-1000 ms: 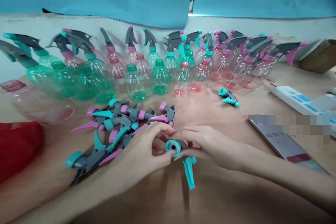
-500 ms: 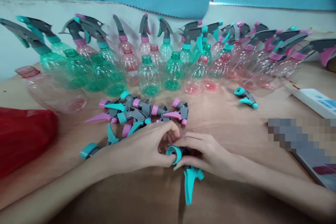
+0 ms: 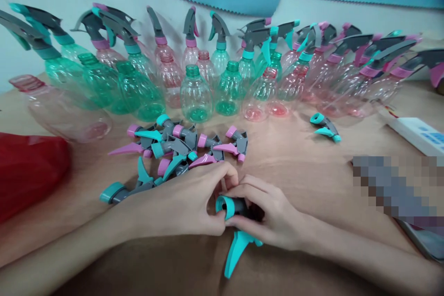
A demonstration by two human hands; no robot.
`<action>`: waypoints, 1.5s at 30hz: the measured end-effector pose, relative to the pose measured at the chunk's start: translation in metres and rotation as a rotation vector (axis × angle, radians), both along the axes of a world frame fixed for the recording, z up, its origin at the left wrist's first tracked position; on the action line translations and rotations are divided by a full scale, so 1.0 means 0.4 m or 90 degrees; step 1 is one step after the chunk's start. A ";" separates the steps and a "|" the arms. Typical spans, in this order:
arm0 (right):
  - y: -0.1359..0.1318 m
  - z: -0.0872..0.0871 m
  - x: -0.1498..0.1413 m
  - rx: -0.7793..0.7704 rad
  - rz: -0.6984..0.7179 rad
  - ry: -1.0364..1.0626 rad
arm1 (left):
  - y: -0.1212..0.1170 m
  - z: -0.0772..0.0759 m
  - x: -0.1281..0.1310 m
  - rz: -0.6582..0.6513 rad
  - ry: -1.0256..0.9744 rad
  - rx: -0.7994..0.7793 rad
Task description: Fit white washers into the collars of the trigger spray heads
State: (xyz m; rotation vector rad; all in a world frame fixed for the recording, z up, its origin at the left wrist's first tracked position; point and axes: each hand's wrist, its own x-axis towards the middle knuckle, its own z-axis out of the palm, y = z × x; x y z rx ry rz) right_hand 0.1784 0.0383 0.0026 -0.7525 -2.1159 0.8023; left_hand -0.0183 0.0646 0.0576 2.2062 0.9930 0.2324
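Note:
Low over the near table, a grey and turquoise trigger spray head (image 3: 239, 208) lies sideways between my hands, its turquoise collar facing left and its trigger pointing down. My right hand (image 3: 274, 208) grips the grey body. The thumb of my left hand (image 3: 197, 199) presses the lower edge of the collar, and its bent fingers reach round the far side, where their tips are partly hidden. Just beyond my left hand is a pile of loose spray heads (image 3: 176, 143) in grey with pink or turquoise parts. Another turquoise-collared spray head (image 3: 114, 192) lies partly behind my left wrist.
Green bottles (image 3: 231, 88) and pink bottles (image 3: 256, 97) without heads stand in front of several bottles with sprayers. A single spray head (image 3: 326, 127) lies at right, near a white power strip (image 3: 421, 132). Red material (image 3: 31, 171) is at left, a blurred flat object (image 3: 398, 194) at right.
The held spray head has turned slightly, its trigger swinging to the left and its collar tilting further left. Both hands stay on it. The view has shifted a little.

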 end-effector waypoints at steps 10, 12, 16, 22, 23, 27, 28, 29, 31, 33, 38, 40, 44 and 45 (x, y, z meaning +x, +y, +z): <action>-0.012 -0.002 0.002 0.124 -0.140 0.005 | -0.026 0.008 0.017 0.046 -0.010 0.094; -0.012 -0.004 0.003 0.128 -0.165 0.005 | -0.034 0.003 0.019 0.079 -0.011 0.164; -0.007 -0.007 0.006 0.153 -0.197 -0.027 | -0.042 0.016 0.022 0.102 0.073 0.317; -0.006 -0.002 0.002 0.180 -0.235 -0.106 | -0.053 0.031 0.024 -0.098 0.256 0.426; -0.007 -0.001 0.001 0.190 -0.243 -0.116 | -0.056 0.027 0.024 -0.120 0.265 0.461; -0.009 0.002 0.000 0.227 -0.250 -0.130 | -0.065 0.006 0.024 -0.131 0.245 0.549; -0.009 0.002 0.000 0.231 -0.246 -0.128 | -0.066 0.001 0.025 -0.100 0.225 0.536; -0.009 0.002 0.000 0.229 -0.243 -0.124 | -0.065 -0.003 0.026 -0.062 0.199 0.515; -0.008 0.002 -0.001 0.216 -0.235 -0.115 | -0.063 -0.009 0.031 0.011 0.143 0.467; -0.008 0.003 -0.002 0.200 -0.229 -0.109 | -0.060 -0.010 0.034 0.059 0.102 0.430; -0.005 0.004 0.003 0.174 -0.242 -0.087 | -0.035 0.018 0.017 0.087 0.085 0.436; -0.003 0.004 0.008 0.157 -0.263 -0.084 | -0.020 0.037 0.002 0.102 0.092 0.430; 0.001 0.003 0.014 0.111 -0.237 -0.053 | -0.001 0.060 -0.010 0.145 0.017 0.245; 0.001 0.002 0.014 0.108 -0.223 -0.042 | 0.000 0.060 -0.008 0.137 0.008 0.184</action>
